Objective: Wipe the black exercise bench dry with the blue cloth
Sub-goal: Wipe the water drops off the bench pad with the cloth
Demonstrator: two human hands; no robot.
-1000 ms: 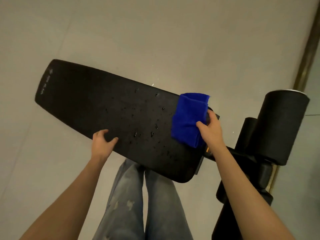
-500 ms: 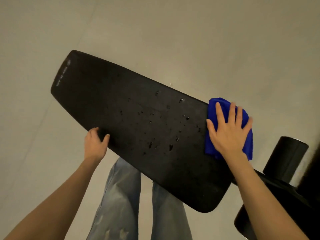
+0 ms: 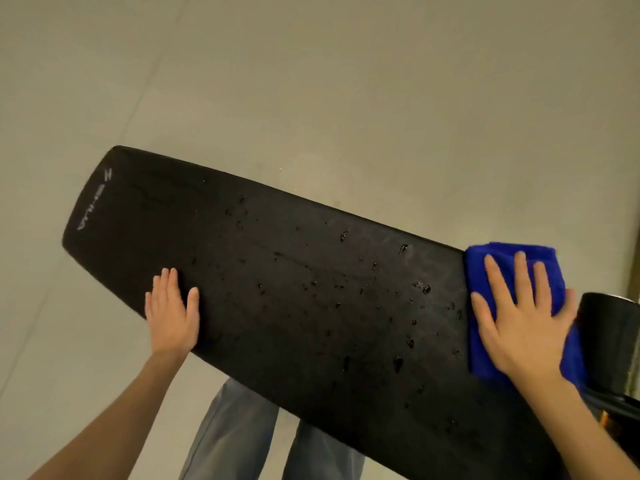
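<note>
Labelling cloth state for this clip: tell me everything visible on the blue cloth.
The blue cloth looks fuzzy, like microfibre, and is folded into a thick pad. It lies flat on the right end of the black bench, reaching its far edge, with water drops left of it. The right hand presses on it, fingers straight and spread, hiding its middle.

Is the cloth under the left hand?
No, the cloth lies under the right hand, while the left hand rests flat on the bare bench.
</note>
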